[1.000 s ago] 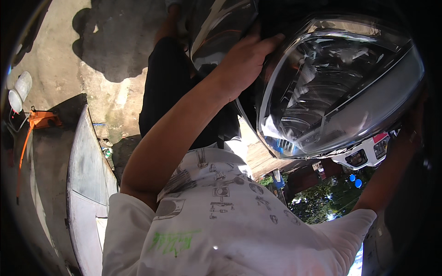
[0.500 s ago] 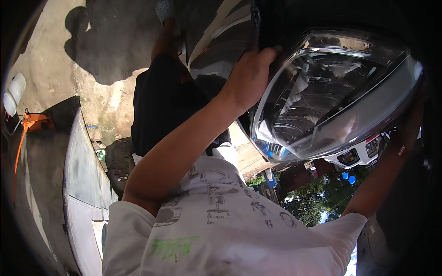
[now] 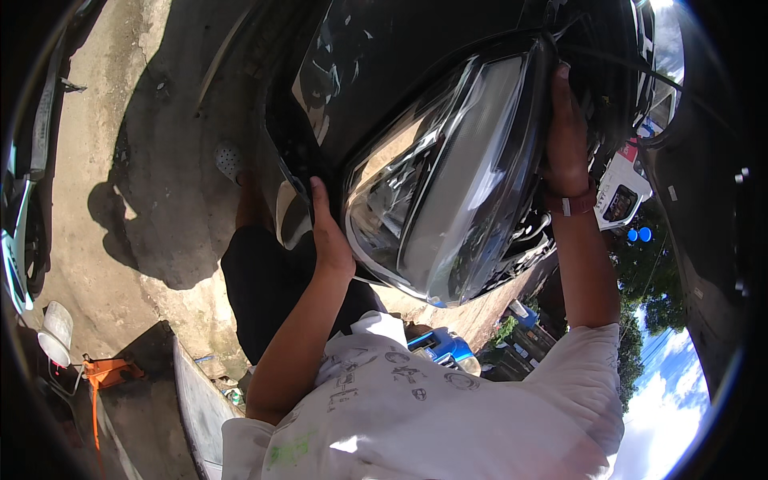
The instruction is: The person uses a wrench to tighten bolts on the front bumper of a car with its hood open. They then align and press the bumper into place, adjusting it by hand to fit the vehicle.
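Observation:
A car headlight [image 3: 460,184] with a clear, glossy lens and a dark rim sits at the front corner of a black car, tilted in view. Along its left edge lies my left hand [image 3: 330,240], thumb up beside a black body panel [image 3: 288,156], its other fingers hidden behind the lamp. My right hand [image 3: 566,144] grips the opposite edge of the headlight, by the dark opening of the engine bay; its fingertips are out of sight. A reddish band [image 3: 570,203] circles my right wrist.
Dark car bodywork [image 3: 680,208] rises at the right. On the left are an orange metal stand or jack [image 3: 112,370], a white bucket [image 3: 56,332] and a pale panel [image 3: 200,400]. A white vehicle [image 3: 620,192] and a blue object [image 3: 448,346] stand beyond the car.
The headlight appears turned and further left in view. My left hand has shifted down and left along its edge; my right hand, hidden before, now shows at its right side.

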A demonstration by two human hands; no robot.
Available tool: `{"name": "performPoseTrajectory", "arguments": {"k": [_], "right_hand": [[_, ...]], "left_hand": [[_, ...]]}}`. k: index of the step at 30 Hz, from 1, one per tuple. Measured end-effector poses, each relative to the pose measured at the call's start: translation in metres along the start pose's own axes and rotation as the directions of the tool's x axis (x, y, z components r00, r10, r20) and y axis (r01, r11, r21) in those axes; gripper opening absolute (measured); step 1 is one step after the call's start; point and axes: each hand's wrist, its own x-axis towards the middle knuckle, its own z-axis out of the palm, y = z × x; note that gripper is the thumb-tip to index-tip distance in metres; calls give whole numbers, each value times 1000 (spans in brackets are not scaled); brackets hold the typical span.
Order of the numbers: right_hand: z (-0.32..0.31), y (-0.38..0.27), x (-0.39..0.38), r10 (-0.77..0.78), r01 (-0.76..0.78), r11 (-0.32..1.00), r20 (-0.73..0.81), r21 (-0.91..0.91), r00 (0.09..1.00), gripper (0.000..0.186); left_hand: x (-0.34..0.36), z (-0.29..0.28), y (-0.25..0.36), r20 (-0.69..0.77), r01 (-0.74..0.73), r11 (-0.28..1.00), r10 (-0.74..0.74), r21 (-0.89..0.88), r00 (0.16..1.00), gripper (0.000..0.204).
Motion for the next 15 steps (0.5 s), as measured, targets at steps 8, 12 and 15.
{"name": "performPoseTrajectory", "arguments": {"k": [8,12,15], "right_hand": [[13,-19,-15,-32,35,999,-89,25,995,75],[14,-19,-16,-54,59,996,-69,71,996,71],[20,-16,-20,-20,22,999,-40,46,999,71]], "left_hand": [[-16,14,23,76,165,986,-166,14,983,65],[-8,9,16,103,133,990,-136,35,985,67],[-7,4,14,79,118,992,-122,55,989,72]]}}
